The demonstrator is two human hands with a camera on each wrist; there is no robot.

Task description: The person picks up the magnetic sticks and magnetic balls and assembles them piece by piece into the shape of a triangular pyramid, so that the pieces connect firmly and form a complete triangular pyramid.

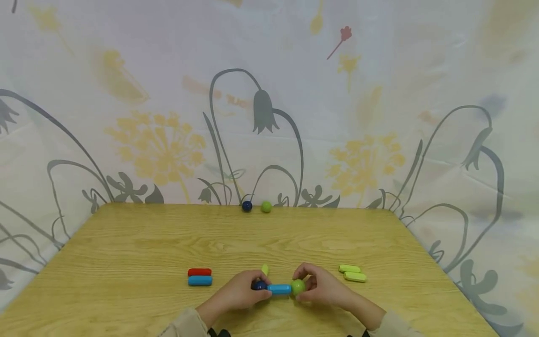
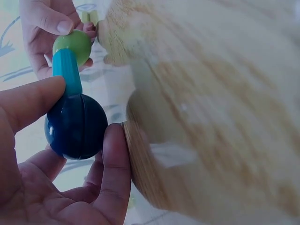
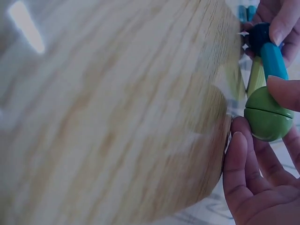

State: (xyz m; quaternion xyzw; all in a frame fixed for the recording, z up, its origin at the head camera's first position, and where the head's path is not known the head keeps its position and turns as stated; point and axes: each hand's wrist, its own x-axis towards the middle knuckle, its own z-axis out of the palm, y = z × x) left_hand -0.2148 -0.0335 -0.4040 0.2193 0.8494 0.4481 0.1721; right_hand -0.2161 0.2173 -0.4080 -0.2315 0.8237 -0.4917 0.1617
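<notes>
Behind our wooden table (image 1: 126, 243) hangs a pale curtain (image 1: 168, 93) printed with grey bellflowers and yellow dandelions. Near the front edge we hold a small assembly just above the wood: a light blue rod (image 1: 279, 289) with a dark blue ball (image 1: 258, 285) at one end and a green ball (image 1: 298, 286) at the other. Our left hand (image 1: 240, 295) pinches the dark blue ball between thumb and fingers, and our right hand (image 1: 322, 286) curls thumb and fingers round the green ball. From the head view we also see what the wrist cameras largely miss: a red rod (image 1: 200, 272) lying against another light blue rod (image 1: 200, 281) off to the left, two yellow-green rods (image 1: 353, 273) side by side to the right, one more yellow-green rod (image 1: 265, 269) just behind our left hand, and a second dark blue ball (image 1: 246, 206) beside a second green ball (image 1: 266, 207) at the far edge. The left wrist view shows closely how the dark blue ball (image 2: 76, 125) sits between thumb and fingertips, with the rod (image 2: 65, 71) running up to the green ball (image 2: 73, 46). The right wrist view shows the seam across the green ball (image 3: 268, 115) and the fingers cupped beneath it; the table there is blurred.
</notes>
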